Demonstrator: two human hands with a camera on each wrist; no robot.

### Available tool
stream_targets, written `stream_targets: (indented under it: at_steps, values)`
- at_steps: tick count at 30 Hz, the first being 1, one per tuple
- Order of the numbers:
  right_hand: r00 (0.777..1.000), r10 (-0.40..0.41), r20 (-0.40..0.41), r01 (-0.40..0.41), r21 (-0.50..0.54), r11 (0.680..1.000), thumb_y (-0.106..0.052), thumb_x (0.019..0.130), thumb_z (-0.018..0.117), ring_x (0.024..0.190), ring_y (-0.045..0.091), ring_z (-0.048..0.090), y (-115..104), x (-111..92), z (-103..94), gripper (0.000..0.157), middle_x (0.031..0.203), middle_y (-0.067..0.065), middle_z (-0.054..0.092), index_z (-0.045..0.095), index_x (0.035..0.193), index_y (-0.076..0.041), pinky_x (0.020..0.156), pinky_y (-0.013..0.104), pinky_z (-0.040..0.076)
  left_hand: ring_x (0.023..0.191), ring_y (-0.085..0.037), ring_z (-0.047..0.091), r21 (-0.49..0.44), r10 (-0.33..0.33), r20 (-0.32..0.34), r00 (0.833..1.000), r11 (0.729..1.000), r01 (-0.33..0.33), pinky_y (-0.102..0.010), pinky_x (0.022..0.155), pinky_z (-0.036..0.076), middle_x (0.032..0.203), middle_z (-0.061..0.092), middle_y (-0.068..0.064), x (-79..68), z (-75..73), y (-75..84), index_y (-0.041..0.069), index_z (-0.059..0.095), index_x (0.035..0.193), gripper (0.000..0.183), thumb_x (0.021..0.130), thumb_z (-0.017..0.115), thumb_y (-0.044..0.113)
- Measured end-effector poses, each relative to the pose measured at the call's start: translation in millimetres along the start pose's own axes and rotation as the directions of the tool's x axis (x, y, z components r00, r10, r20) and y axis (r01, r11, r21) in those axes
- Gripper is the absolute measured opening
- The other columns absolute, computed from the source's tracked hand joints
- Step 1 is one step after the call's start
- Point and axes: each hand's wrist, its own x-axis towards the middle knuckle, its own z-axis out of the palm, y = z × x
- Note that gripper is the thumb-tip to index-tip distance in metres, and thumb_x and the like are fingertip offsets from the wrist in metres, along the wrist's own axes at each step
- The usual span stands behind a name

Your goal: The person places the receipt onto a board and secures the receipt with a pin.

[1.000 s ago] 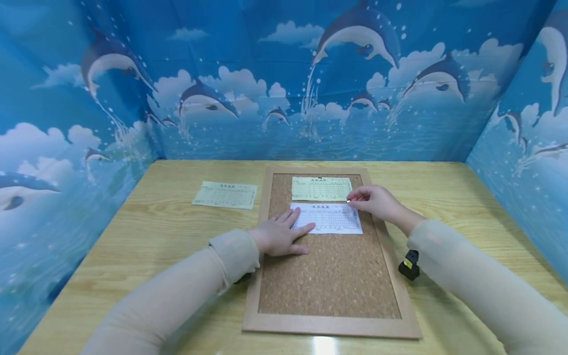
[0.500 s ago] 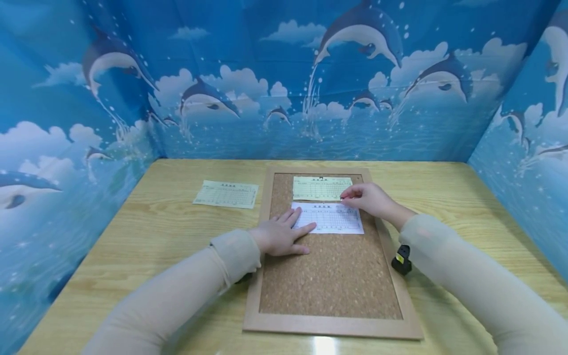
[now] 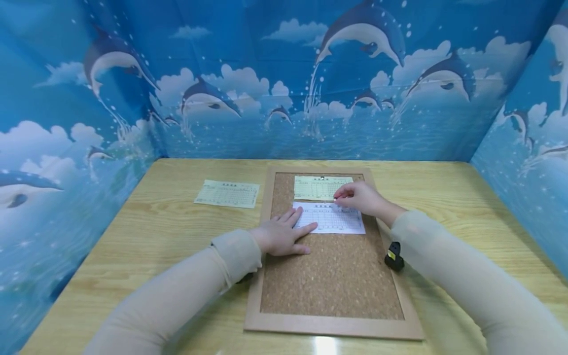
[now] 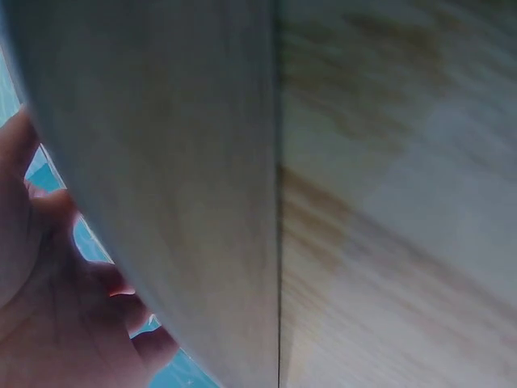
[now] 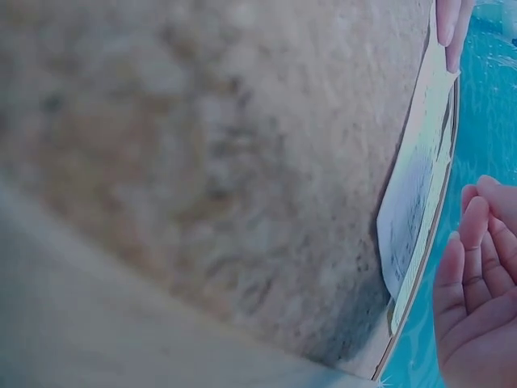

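My left hand point(image 3: 284, 236) lies with spread fingers on the left end of a white printed form point(image 3: 333, 219), pressing it to the corkboard point(image 3: 330, 276). Just above that form is a pale yellow form point(image 3: 312, 188), with a small dark pin at its top edge. Between thumb and fingertips, my right hand point(image 3: 364, 198) pinches a small red push pin point(image 3: 336, 198), mostly hidden, at the white form's top edge. The right wrist view shows the right hand point(image 5: 477, 299) beyond the papers' edge; the left wrist view has the left hand point(image 4: 69, 299) past the board's frame.
Another pale yellow form point(image 3: 228, 194) lies on the wooden table point(image 3: 177, 236), left of the board. A wooden frame point(image 3: 333, 325) surrounds the cork. Blue dolphin-print curtains point(image 3: 248, 133) stand behind and at both sides. A black wrist device point(image 3: 394, 256) hangs under the right sleeve.
My right hand has slid leftward with the push pin, from near the white form's right corner to nearer the middle of its top edge. My left hand stays in place.
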Motion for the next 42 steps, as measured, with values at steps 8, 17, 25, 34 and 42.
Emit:
stream_targets:
  at_steps: [8, 17, 25, 34, 42]
  values:
    - [0.999, -0.046, 0.021, 0.046, -0.044, 0.998, -0.009, 0.088, 0.064, 0.083, 0.019, 0.060, -4.8, 7.1, 3.9, 0.016, 0.094, 0.008, 0.069, 0.069, 0.101, -0.002, 0.073, 0.036, 0.049, 0.140, -0.025, -0.012, 0.004, 0.008, 0.002, 1.000, 1.000, -0.008, -0.047, 0.111, 0.009, 0.154, -0.014, -0.008, 0.1, 0.2, -1.0, 0.042, 0.002, 0.148, 0.067, 0.090, 0.029, 0.065]
    - [0.997, -0.042, 0.062, 0.046, -0.076, 0.996, -0.008, 0.087, 0.065, 0.083, 0.018, 0.060, -11.2, 13.8, 8.4, 0.013, 0.092, 0.006, 0.068, 0.069, 0.099, -0.003, 0.073, 0.035, 0.049, 0.140, -0.027, -0.010, 0.009, 0.020, -0.011, 1.000, 1.000, -0.020, -0.047, 0.111, 0.010, 0.155, -0.012, -0.010, -1.0, 0.3, 0.5, 0.040, 0.004, 0.148, 0.068, 0.091, 0.030, 0.065]
    - [0.996, -0.063, 0.062, 0.070, -0.119, 0.990, -0.012, 0.088, 0.066, 0.083, 0.018, 0.060, -14.4, 15.8, 12.5, 0.012, 0.093, 0.005, 0.068, 0.070, 0.097, -0.006, 0.074, 0.037, 0.048, 0.140, -0.026, -0.009, 0.021, 0.015, -0.009, 1.000, 1.000, -0.015, -0.047, 0.111, 0.011, 0.155, -0.011, -0.010, -1.1, -0.1, 1.0, 0.040, 0.004, 0.148, 0.068, 0.091, 0.030, 0.065]
    - [0.997, -0.022, 0.076, 0.031, -0.123, 0.992, -0.012, 0.088, 0.065, 0.094, 0.023, 0.059, -15.3, 16.0, 13.1, 0.011, 0.099, 0.007, 0.067, 0.070, 0.097, -0.007, 0.080, 0.041, 0.047, 0.140, -0.025, -0.010, 0.025, 0.016, -0.004, 1.000, 1.000, -0.016, -0.047, 0.111, 0.012, 0.155, -0.012, -0.010, -0.8, 0.5, 0.8, 0.041, 0.003, 0.148, 0.067, 0.091, 0.029, 0.065]
    - [0.996, -0.024, 0.083, 0.032, -0.096, 0.995, -0.011, 0.089, 0.064, 0.094, 0.025, 0.060, -13.7, 17.0, 12.6, 0.013, 0.100, 0.009, 0.066, 0.070, 0.099, -0.005, 0.080, 0.041, 0.047, 0.140, -0.025, -0.010, 0.036, 0.011, -0.003, 1.000, 0.999, -0.010, -0.047, 0.111, 0.012, 0.155, -0.012, -0.009, -0.1, 0.8, -0.2, 0.041, 0.002, 0.148, 0.067, 0.090, 0.028, 0.065]
